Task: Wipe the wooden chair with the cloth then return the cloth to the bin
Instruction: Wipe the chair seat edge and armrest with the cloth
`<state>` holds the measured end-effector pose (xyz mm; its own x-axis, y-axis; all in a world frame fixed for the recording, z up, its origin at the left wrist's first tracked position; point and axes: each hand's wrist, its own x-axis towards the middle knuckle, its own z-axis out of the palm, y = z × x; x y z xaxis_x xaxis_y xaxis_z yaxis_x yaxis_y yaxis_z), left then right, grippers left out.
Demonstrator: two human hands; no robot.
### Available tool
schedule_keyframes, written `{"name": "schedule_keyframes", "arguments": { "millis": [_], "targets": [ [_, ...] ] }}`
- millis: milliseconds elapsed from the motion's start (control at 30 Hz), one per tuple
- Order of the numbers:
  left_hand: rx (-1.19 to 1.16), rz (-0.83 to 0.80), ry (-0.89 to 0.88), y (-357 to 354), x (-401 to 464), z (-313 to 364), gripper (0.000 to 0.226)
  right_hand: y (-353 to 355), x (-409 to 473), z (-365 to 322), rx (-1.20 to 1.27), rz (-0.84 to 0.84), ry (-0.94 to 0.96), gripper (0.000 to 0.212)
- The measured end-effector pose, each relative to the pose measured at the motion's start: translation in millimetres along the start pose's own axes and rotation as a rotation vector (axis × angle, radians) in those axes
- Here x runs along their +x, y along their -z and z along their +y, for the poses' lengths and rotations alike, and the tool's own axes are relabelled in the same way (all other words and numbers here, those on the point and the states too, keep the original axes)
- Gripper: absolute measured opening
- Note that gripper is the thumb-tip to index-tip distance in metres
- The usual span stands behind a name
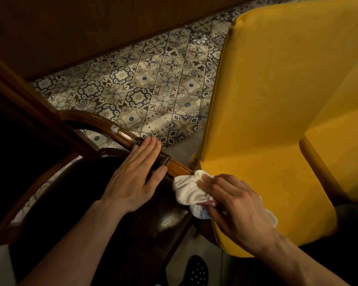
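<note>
1. Left hand (132, 176): enters from 7 o'clock, forearm bare, palm down, fingers straight and together, laid flat across the dark pad on the armrest of the wooden chair (103, 124). Fully open, gripping nothing, just pressing on the pad.
2. Right hand (233, 205): enters from 5 o'clock, palm down, fingers curled over a bunched white cloth (187, 190). Closed on the cloth, thumb tucked under at the fabric's lower edge.
3. Cloth: centre frame, slightly toward 4 o'clock; sits at the near end of the wooden armrest rail, touching the wood just right of the left hand's thumb. A bit of it sticks out past the right hand on the 3 o'clock side.
4. Wooden chair: glossy curved rail runs from 9 o'clock down to the centre; dark seat (103, 213) below the left forearm. Small white smudge on the rail at 10 o'clock of the left hand.
5. Yellow upholstered chair (277, 100): fills the 1–4 o'clock area, just beside the cloth.
6. Patterned tile floor (143, 83) at 12 o'clock, between both chairs.
7. Containers: no bin in view.
</note>
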<state>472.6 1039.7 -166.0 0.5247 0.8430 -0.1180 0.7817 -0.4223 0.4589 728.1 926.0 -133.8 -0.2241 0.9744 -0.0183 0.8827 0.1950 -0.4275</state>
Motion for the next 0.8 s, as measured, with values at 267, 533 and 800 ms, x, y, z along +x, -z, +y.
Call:
{"name": "schedule_keyframes", "arguments": {
  "millis": [267, 533, 800],
  "targets": [
    [-0.045, 0.04, -0.006, -6.4, 0.2, 1.5, 0.071, 0.1, 28.3, -12.9, 0.01, -0.061, -0.024, 0.04],
    [-0.051, 0.019, -0.009, -4.3, 1.1, 1.0, 0.07, -3.8, 75.6, -27.9, -0.036, -0.119, 0.005, 0.041],
    [-0.023, 0.048, -0.005, -8.4, 1.9, 3.2, 0.066, -4.0, 76.6, -22.9, -0.019, -0.151, 0.007, 0.046]
  ]
}}
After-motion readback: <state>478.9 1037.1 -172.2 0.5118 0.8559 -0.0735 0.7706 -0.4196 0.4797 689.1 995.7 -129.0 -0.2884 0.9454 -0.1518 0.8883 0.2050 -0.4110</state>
